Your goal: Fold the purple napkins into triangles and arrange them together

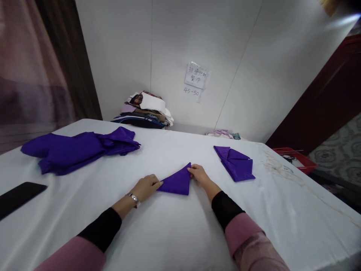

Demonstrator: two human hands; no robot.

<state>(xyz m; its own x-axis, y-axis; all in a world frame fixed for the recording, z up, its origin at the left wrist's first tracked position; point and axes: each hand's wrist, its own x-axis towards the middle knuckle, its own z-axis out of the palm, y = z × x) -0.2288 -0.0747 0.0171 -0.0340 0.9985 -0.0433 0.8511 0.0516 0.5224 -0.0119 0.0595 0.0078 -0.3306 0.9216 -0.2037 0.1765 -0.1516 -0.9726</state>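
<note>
A purple cloth napkin (pixel 177 182), folded into a small triangle-like shape, lies at the middle of the white-covered table. My left hand (pixel 146 187) pinches its left corner, the thumb on top and the other fingers curled at the edge. At the upper right corner, my right hand (pixel 197 174) grips the napkin between thumb and fingers. To the right sits a folded purple napkin stack (pixel 238 165), its edges layered. On the left a loose heap of purple cloths (pixel 76 149) is spread out, rumpled.
A black flat object (pixel 21 195) rests at the table's left edge. Piled clothes (pixel 146 110) stand by the wall behind, with more folded cloth (pixel 222 134) farther right. A red basket (pixel 299 160) is beyond the right edge. Handwritten paper signs (pixel 196 76) hang on the wall.
</note>
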